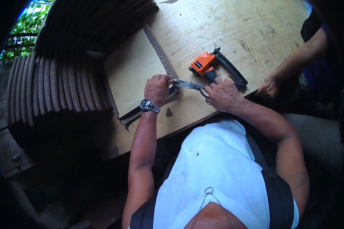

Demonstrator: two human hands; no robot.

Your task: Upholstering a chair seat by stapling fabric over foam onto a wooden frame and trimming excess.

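My right hand (223, 93) is closed round the handles of metal scissors (187, 85), whose blades point left. At the blade tips my left hand (156, 89), with a watch on its wrist, pinches the corner of a speckled brown edging strip (158, 47). This strip runs along the far right side of a pale flat panel (135, 65) on the table. A dark strip (135, 113) borders the panel's near side. Just beyond my right hand lies an orange and black staple gun (203, 63). My left fingertips partly hide what the blades touch.
Thick stacks of brown-edged panels (61, 84) stand at the left, with more dark ones (95, 23) behind. A small dark triangular scrap (169, 112) lies on the wooden table (225, 23). At the right, another person's hand (269, 86) rests by the table edge.
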